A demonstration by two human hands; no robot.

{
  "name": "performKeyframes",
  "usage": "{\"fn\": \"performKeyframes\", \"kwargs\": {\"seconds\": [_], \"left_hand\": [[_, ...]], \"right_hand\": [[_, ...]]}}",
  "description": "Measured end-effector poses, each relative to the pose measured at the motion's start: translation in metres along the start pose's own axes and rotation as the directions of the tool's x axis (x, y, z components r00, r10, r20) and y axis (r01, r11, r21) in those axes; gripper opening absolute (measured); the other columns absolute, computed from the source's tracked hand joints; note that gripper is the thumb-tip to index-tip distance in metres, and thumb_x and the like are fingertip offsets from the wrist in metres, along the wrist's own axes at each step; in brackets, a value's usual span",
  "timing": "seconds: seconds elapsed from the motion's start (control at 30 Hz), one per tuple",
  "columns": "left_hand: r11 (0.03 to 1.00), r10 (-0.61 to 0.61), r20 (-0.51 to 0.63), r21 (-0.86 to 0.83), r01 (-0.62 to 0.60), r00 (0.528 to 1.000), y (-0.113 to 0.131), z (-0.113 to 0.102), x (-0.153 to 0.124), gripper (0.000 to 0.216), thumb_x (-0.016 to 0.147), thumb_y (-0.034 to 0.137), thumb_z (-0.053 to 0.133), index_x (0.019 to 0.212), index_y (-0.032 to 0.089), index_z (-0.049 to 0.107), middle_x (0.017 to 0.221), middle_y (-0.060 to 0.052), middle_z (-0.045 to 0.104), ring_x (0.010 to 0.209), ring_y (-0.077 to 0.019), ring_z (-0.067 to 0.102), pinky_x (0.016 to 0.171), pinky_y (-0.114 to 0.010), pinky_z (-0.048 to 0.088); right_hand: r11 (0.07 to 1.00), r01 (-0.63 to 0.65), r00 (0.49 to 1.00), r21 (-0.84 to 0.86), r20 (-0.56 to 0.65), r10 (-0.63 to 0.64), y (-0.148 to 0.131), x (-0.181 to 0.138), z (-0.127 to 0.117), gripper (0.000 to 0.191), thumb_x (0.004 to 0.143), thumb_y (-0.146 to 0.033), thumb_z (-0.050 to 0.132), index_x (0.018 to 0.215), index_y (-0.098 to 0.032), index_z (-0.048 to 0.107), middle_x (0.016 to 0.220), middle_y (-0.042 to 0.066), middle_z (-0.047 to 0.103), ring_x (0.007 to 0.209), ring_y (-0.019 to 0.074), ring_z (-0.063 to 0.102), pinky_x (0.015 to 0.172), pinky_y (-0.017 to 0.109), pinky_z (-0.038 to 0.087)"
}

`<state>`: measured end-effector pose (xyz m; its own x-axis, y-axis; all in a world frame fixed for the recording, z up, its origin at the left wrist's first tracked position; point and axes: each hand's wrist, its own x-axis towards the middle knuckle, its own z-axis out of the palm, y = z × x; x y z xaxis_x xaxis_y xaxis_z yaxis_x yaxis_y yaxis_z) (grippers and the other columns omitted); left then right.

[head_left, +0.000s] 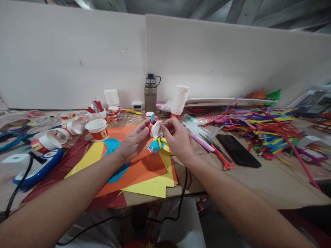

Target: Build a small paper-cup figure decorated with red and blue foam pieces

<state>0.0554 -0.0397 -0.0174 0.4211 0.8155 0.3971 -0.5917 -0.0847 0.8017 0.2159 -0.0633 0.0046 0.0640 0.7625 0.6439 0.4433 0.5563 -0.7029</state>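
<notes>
Both hands were together above the orange paper [139, 168]. Left hand [134, 141] and right hand [177, 137] each pinched the small cup [155, 129] held between them, its open end facing the camera. Maybe a blue piece stuck on it. Phone [238, 150] lay right of the right hand.

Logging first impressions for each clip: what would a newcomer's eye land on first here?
First, the hands meeting in the middle: the left hand and right hand together pinch a small red-and-white paper cup above orange, yellow and blue paper sheets. Next comes the bright tangle of coloured sticks sprawling at the right. A tall stack of white cups stands behind the hands.
</notes>
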Motion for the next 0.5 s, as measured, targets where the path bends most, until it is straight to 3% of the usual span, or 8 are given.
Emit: {"fn": "performKeyframes", "kwargs": {"seconds": [0.2, 0.5], "left_hand": [[0.998, 0.005, 0.087, 0.064, -0.011, 0.996, 0.0017, 0.0007, 0.0002, 0.043, 0.084, 0.034, 0.068, 0.125, 0.022, 0.061, 0.128, -0.01, 0.062, 0.12, -0.0239, 0.056, 0.104, -0.037, 0.042], [0.995, 0.005, 0.092, 0.102, -0.014, 0.996, -0.0003, -0.0004, 0.0027, 0.059, 0.076, 0.035, 0.076, 0.13, 0.022, 0.057, 0.141, -0.012, 0.053, 0.133, -0.0278, 0.045, 0.111, -0.041, 0.035]], "right_hand": [[0.999, 0.009, 1.0, -0.032, 0.001, -0.009, -0.0009, -0.0013, -0.0023, 0.018, 0.088, -0.035, 0.058, 0.079, -0.02, 0.055, 0.072, -0.001, 0.058, 0.062, 0.0118, 0.051, 0.059, 0.026, 0.041], [1.0, -0.012, 1.0, -0.028, -0.017, 0.012, -0.0005, -0.0025, -0.0019, 0.019, 0.088, -0.036, 0.057, 0.079, -0.02, 0.055, 0.071, 0.0, 0.06, 0.061, 0.0124, 0.054, 0.059, 0.026, 0.043]]}}
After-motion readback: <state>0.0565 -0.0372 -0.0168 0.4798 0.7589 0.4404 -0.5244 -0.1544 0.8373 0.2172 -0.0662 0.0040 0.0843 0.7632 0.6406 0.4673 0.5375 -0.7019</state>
